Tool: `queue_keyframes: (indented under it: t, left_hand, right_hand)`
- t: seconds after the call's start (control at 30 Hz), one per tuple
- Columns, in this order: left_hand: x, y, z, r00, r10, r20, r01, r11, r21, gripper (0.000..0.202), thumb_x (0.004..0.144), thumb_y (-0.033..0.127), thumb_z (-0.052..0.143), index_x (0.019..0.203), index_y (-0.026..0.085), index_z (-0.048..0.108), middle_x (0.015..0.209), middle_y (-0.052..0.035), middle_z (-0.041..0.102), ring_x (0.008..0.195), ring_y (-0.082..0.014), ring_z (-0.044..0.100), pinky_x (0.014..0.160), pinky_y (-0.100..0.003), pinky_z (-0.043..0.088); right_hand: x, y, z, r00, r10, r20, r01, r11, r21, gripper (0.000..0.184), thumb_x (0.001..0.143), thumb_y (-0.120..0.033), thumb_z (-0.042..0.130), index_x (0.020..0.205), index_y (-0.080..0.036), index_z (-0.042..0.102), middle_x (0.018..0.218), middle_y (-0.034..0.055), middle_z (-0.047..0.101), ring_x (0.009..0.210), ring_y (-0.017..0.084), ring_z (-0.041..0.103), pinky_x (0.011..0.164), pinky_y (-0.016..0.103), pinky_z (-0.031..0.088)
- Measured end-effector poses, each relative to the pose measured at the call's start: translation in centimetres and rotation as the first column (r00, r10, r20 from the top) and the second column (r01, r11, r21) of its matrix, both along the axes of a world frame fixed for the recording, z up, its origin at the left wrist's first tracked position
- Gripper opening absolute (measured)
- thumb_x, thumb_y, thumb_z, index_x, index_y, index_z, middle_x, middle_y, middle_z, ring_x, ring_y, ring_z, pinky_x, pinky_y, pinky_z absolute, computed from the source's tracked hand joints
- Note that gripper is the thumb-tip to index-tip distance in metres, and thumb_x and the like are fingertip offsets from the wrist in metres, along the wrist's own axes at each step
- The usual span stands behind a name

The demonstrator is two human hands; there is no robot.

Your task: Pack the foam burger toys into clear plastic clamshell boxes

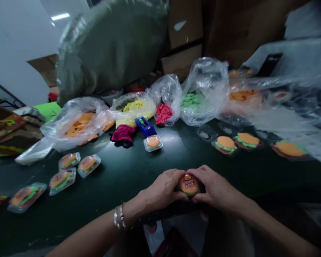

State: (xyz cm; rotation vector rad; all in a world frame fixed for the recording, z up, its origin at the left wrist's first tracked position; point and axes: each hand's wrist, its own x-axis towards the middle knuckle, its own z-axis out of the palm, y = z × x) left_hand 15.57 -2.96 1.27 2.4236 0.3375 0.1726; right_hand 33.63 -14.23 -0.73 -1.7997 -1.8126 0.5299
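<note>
Near the front edge of the dark green table, both hands grip one packaged toy burger [189, 185] with an orange bun and a printed label on top. My left hand [167, 189], with bracelets at its wrist, curls around the pack's left side. My right hand [214, 187] closes on the right side, thumb and fingers pressed to the pack. The pack's underside is hidden. Beyond the hands sits another boxed burger [153, 142], close to a blue tape dispenser [145, 126].
Several packed burgers [62, 179] lie at the left. More burgers [226, 144] in open clear trays stand at the right. Along the back are plastic bags of orange pieces [80, 125], yellow pieces [133, 105], red pieces [164, 113] and green pieces [190, 100]. A magenta cloth [123, 133] lies mid-table.
</note>
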Motion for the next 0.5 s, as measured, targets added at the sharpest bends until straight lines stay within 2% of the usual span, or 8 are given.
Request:
queue_keyframes:
  t: [0.1, 0.17, 0.23, 0.27, 0.33, 0.4, 0.5]
  left_hand:
    - [-0.3, 0.4, 0.6, 0.999, 0.024, -0.041, -0.027, 0.997, -0.079, 0.067, 0.065, 0.030, 0.081, 0.124, 0.014, 0.053, 0.122, -0.0143, 0.061, 0.110, -0.0303, 0.057, 0.096, -0.044, 0.044]
    - [-0.5, 0.7, 0.7, 0.989, 0.139, -0.040, -0.144, 0.970, -0.194, 0.081, 0.058, 0.027, 0.083, 0.131, 0.016, 0.049, 0.134, -0.0144, 0.053, 0.121, -0.0313, 0.050, 0.103, -0.044, 0.039]
    - [-0.4, 1.2, 0.3, 0.957, 0.286, -0.047, -0.286, 0.910, -0.301, 0.072, 0.067, 0.031, 0.075, 0.132, 0.016, 0.047, 0.136, -0.0137, 0.051, 0.123, -0.0288, 0.049, 0.102, -0.041, 0.040]
    - [-0.2, 1.5, 0.0, 0.939, 0.336, -0.072, -0.340, 0.878, -0.337, 0.059, 0.075, 0.032, 0.067, 0.128, 0.014, 0.051, 0.129, -0.0137, 0.057, 0.115, -0.0273, 0.055, 0.096, -0.040, 0.045]
    - [0.6, 2.1, -0.7, 0.921, 0.350, -0.171, -0.389, 0.837, -0.385, 0.035, 0.084, 0.032, 0.052, 0.108, 0.010, 0.063, 0.097, -0.0109, 0.070, 0.086, -0.0228, 0.066, 0.075, -0.036, 0.054]
    - [1.4, 2.8, -1.2, 0.905, 0.312, -0.290, -0.416, 0.791, -0.448, 0.026, 0.083, 0.031, 0.052, 0.088, 0.010, 0.066, 0.067, -0.0041, 0.066, 0.058, -0.0166, 0.063, 0.056, -0.029, 0.052]
    - [2.3, 3.9, -1.5, 0.867, 0.239, -0.436, -0.460, 0.720, -0.520, 0.021, 0.081, 0.031, 0.058, 0.076, 0.011, 0.064, 0.054, -0.0003, 0.060, 0.046, -0.0126, 0.057, 0.048, -0.024, 0.047]
  right_hand:
    - [-0.8, 0.0, 0.8, 0.999, -0.028, 0.041, 0.028, 1.000, -0.003, 0.054, 0.060, -0.019, 0.077, 0.112, -0.023, 0.063, 0.104, 0.0079, 0.067, 0.097, 0.028, 0.059, 0.083, 0.041, 0.050]
    - [-1.3, -0.3, 0.9, 0.997, -0.061, 0.042, 0.060, 0.998, 0.006, 0.057, 0.062, -0.017, 0.075, 0.116, -0.020, 0.060, 0.110, 0.0094, 0.066, 0.101, 0.027, 0.060, 0.086, 0.040, 0.049]
    - [-1.6, -0.5, 0.8, 0.996, -0.076, 0.052, 0.076, 0.997, 0.006, 0.060, 0.063, -0.016, 0.073, 0.121, -0.019, 0.056, 0.115, 0.0106, 0.064, 0.104, 0.027, 0.061, 0.089, 0.039, 0.048]
    - [-1.6, -0.6, 0.7, 0.995, -0.076, 0.062, 0.076, 0.997, 0.003, 0.061, 0.063, -0.016, 0.073, 0.121, -0.019, 0.056, 0.116, 0.0107, 0.064, 0.103, 0.026, 0.061, 0.088, 0.038, 0.048]
    - [-1.6, -0.6, 0.7, 0.994, -0.071, 0.083, 0.073, 0.997, -0.014, 0.060, 0.063, -0.017, 0.074, 0.120, -0.020, 0.056, 0.113, 0.0099, 0.065, 0.100, 0.026, 0.062, 0.085, 0.038, 0.048]
    - [-1.4, -0.3, 0.9, 0.992, -0.067, 0.106, 0.071, 0.997, -0.043, 0.057, 0.061, -0.019, 0.076, 0.115, -0.021, 0.059, 0.105, 0.0084, 0.066, 0.095, 0.028, 0.062, 0.081, 0.038, 0.047]
    - [-1.1, 0.1, 1.3, 0.990, -0.057, 0.130, 0.070, 0.993, -0.093, 0.053, 0.057, -0.021, 0.079, 0.107, -0.022, 0.061, 0.098, 0.0067, 0.066, 0.089, 0.029, 0.060, 0.074, 0.038, 0.045]
